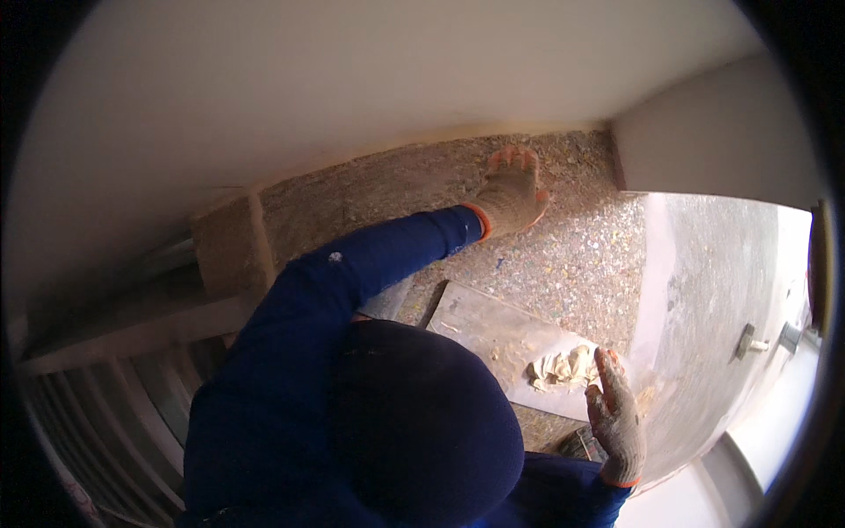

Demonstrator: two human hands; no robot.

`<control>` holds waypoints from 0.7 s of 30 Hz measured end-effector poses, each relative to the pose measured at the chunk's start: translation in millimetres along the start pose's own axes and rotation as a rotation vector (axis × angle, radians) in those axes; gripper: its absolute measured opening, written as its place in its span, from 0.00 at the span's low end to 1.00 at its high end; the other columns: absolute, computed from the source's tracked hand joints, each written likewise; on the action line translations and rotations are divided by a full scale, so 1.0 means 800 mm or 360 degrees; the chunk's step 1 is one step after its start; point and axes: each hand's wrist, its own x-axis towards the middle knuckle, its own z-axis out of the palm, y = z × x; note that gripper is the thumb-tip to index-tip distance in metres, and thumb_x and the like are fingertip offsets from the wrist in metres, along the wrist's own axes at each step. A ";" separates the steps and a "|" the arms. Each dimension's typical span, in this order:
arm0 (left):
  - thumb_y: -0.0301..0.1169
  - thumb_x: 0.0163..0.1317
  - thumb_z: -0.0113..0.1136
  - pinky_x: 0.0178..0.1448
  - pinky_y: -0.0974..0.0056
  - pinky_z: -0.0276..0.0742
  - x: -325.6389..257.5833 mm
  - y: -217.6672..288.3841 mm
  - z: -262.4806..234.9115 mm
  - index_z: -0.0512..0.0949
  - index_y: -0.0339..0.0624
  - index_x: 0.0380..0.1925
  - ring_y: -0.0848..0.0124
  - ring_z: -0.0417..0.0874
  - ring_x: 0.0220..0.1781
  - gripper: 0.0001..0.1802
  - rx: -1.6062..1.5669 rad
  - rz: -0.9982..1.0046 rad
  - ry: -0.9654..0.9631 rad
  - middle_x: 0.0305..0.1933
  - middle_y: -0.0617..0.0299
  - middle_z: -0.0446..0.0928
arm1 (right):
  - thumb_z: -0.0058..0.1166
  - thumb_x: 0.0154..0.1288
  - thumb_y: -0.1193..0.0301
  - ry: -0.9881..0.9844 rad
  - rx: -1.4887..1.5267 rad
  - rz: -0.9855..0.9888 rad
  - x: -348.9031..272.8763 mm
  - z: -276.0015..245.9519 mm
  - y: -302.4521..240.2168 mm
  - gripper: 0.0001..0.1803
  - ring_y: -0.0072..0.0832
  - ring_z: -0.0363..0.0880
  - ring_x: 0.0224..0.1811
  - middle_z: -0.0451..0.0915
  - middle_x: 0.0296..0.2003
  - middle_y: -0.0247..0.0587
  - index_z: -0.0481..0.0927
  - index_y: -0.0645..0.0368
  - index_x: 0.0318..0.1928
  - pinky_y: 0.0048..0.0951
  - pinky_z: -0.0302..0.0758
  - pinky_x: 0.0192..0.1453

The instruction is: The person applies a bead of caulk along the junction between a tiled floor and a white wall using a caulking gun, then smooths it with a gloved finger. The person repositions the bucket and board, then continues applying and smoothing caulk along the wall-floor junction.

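Observation:
My left hand (512,195), in a beige knit glove with orange fingertips and cuff, reaches far ahead over a speckled, rough surface (581,255) beside the pale wall. Its fingers point away and the thumb stands out to the side; nothing shows in it. My right hand (616,418), gloved alike, is at the right end of a flat pale board (480,321). Its fingers are stretched and the thumb is apart; I cannot tell whether they touch the board. A creamy, paste-like heap (563,368) lies on the board near these fingers. A rounded dark blue form (422,414) hides part of the right arm.
A pale wall (378,79) runs along the far side, meeting a grey panel (713,132) at the right. Ribbed vertical strips (114,422) stand at the lower left. By my right wrist lies a dark object (581,443). A small handle-like fitting (751,343) sticks out at far right.

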 end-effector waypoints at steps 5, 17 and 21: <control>0.56 0.78 0.35 0.85 0.44 0.38 0.023 -0.033 -0.021 0.46 0.43 0.81 0.53 0.40 0.86 0.41 0.0582 0.0647 0.0163 0.85 0.52 0.43 | 0.49 0.69 0.78 0.0053 -0.0052 0.0015 -0.002 -0.002 0.001 0.31 0.46 0.57 0.80 0.66 0.73 0.55 0.67 0.61 0.73 0.41 0.53 0.82; 0.58 0.72 0.51 0.87 0.55 0.42 -0.111 -0.249 -0.034 0.53 0.46 0.79 0.62 0.47 0.85 0.44 0.0945 0.0556 0.0067 0.84 0.59 0.50 | 0.52 0.67 0.77 0.0029 -0.0154 -0.0380 0.038 -0.003 0.002 0.31 0.54 0.64 0.75 0.72 0.67 0.59 0.69 0.61 0.72 0.47 0.57 0.81; 0.58 0.71 0.52 0.87 0.55 0.42 -0.191 -0.285 -0.038 0.54 0.47 0.78 0.62 0.49 0.85 0.44 0.0840 0.0244 0.0091 0.83 0.59 0.53 | 0.52 0.70 0.74 -0.0033 -0.0144 -0.0589 0.076 0.004 -0.002 0.30 0.55 0.63 0.75 0.72 0.67 0.61 0.68 0.63 0.72 0.46 0.58 0.80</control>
